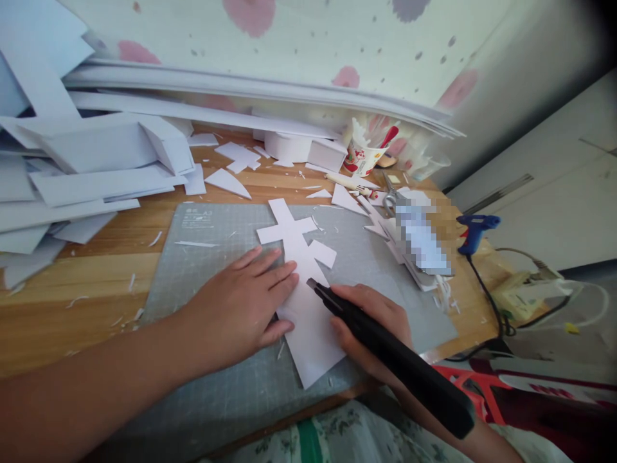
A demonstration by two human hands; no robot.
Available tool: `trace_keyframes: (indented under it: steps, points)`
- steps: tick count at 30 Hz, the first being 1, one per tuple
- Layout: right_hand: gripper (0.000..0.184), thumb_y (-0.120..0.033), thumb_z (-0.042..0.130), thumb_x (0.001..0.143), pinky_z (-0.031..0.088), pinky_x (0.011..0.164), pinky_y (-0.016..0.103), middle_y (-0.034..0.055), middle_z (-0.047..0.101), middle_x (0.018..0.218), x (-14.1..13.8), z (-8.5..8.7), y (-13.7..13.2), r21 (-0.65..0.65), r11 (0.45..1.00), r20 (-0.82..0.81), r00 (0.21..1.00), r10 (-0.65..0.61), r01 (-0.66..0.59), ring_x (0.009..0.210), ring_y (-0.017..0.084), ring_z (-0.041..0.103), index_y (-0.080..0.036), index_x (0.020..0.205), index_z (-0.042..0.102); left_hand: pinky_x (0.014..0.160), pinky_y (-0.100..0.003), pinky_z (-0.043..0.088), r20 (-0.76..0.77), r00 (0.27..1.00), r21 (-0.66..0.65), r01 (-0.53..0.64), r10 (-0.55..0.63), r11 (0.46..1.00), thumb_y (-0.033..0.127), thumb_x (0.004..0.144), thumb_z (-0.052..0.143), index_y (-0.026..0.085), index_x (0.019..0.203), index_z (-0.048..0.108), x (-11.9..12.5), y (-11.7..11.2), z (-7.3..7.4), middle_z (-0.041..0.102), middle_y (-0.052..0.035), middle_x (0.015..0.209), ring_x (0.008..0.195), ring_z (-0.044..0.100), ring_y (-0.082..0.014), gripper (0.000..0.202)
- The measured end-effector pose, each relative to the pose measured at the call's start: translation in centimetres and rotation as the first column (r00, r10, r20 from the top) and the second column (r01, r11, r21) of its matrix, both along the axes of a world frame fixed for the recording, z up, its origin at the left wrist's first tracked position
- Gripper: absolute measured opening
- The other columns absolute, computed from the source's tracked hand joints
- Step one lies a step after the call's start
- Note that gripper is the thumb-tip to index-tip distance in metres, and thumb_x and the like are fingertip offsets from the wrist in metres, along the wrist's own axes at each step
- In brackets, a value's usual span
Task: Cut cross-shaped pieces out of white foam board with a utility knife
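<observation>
A white foam board piece (308, 321) with a cross-shaped upper end lies on the grey cutting mat (212, 411). My left hand (241, 302) rests flat on its left edge, fingers spread and thumb apart. In my right hand (371, 321) is a black utility knife (385, 354), held slantwise with the blade pointing up and left. The blade tip is over the middle of the board; whether it touches cannot be told. A small white offcut (322, 254) sits at the board's right side, close to its edge.
White board scraps (96, 154) pile up on the left of the wooden table (116, 276). At the back stands a paper cup (361, 157) of tools. Scissors (389, 193), a blurred-out rectangular item (424, 235) and a blue glue gun (475, 231) with a cord lie to the right.
</observation>
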State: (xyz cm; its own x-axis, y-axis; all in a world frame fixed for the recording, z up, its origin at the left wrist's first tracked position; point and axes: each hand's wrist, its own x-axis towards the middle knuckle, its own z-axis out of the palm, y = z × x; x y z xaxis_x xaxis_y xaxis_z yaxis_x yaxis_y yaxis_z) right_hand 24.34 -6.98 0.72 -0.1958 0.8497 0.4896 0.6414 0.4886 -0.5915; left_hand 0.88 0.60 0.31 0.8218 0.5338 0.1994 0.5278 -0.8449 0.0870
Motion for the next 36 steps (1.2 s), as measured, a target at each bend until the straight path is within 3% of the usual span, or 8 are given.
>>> trace_keyframes:
  steps: [19, 28, 36]
  points:
    - [0.036, -0.016, 0.063, 0.083, 0.060, 0.064, 0.030, 0.0046, 0.075, 0.091, 0.0, -0.1, 0.2, 0.002, 1.000, 0.026, 0.999, 0.018, -0.018, 0.072, 0.018, 0.071, -0.025, 0.118, 0.063, 0.113, -0.057, 0.039, 0.028, 1.000, -0.017, -0.003, 0.003, 1.000, 0.044, 0.085, 0.069, 0.014, 0.131, 0.065, 0.0, -0.1, -0.2, 0.061, -0.0151, 0.140, 0.132, 0.053, -0.0404, 0.055]
    - [0.036, -0.015, 0.061, 0.084, 0.059, 0.061, 0.029, 0.0051, 0.073, 0.087, -0.1, 0.0, 0.4, 0.030, 0.998, 0.042, 0.997, 0.060, -0.061, 0.071, 0.018, 0.070, -0.024, 0.120, 0.060, 0.110, -0.059, 0.042, 0.002, 1.000, 0.023, 0.003, -0.003, 1.000, 0.045, 0.084, 0.069, 0.012, 0.130, 0.066, 0.1, 0.1, -0.1, 0.062, -0.0135, 0.139, 0.128, 0.056, -0.0430, 0.056]
    - [0.035, -0.015, 0.060, 0.087, 0.053, 0.057, 0.026, 0.0037, 0.067, 0.079, 0.3, 1.0, -0.1, -0.013, 0.993, 0.139, 0.983, 0.122, -0.121, 0.066, 0.017, 0.064, -0.021, 0.121, 0.059, 0.109, -0.067, 0.036, -0.091, 0.995, -0.010, -0.029, 0.028, 1.000, 0.051, 0.086, 0.067, 0.016, 0.131, 0.066, 0.1, 0.4, 0.5, 0.060, -0.0099, 0.142, 0.129, 0.053, -0.0485, 0.057]
